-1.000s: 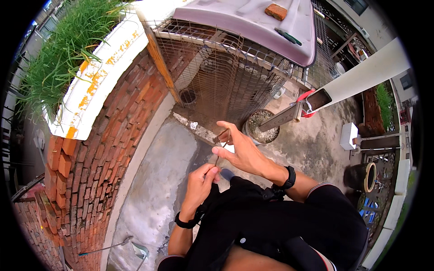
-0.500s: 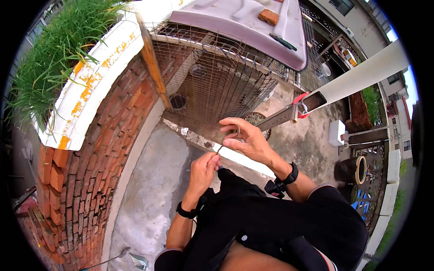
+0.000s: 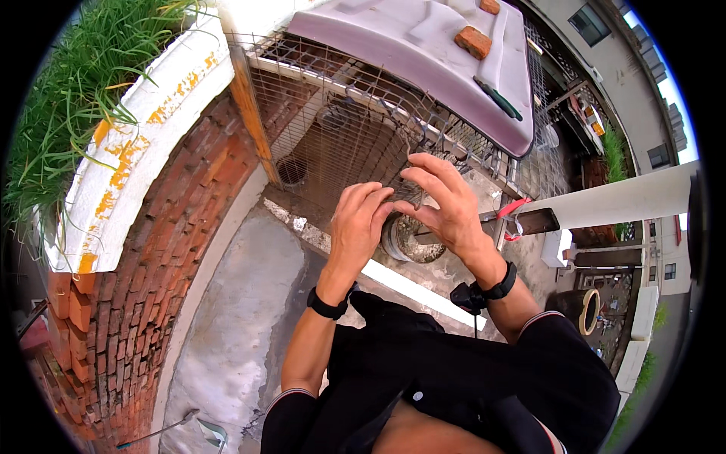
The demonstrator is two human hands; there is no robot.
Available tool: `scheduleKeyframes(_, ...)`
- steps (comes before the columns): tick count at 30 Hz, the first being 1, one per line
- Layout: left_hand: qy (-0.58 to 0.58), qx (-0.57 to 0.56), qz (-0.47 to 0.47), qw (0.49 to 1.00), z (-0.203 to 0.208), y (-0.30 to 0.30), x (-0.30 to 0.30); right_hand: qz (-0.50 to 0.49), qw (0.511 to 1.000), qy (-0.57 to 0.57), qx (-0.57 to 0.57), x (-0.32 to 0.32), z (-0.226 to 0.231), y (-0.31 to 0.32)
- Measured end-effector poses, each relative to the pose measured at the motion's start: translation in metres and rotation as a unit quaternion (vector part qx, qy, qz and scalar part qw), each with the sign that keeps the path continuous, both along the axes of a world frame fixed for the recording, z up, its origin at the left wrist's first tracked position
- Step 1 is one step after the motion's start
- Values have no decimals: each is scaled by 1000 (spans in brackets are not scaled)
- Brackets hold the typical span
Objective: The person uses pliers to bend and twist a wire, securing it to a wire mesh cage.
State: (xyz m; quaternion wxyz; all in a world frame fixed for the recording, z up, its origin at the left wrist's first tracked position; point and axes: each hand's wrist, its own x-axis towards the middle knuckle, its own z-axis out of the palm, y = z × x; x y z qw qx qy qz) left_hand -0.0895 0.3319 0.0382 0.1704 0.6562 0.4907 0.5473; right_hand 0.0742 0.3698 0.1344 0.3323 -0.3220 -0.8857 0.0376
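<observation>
Both hands raised at the wire mesh of the cage. Left hand half-curled, fingertips pinched; held item too small to be identified. Right hand just beside, fingers hooked at the mesh edge directly ahead. Bowl seen below both hands.

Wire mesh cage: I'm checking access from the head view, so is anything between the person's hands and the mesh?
Nothing visible does. The left hand and right hand are raised right in front of the wire mesh cage, fingertips at its wires; the round pot sits lower, beneath them.
</observation>
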Motion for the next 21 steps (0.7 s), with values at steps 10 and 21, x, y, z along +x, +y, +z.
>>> scheduleKeyframes(10,4,-26,-8,1000,-16,79,17,-36,999,17,-13,8,-22,67)
scheduleKeyframes(21,-13,-58,-19,998,-36,128,20,-67,997,32,-35,5,-48,113)
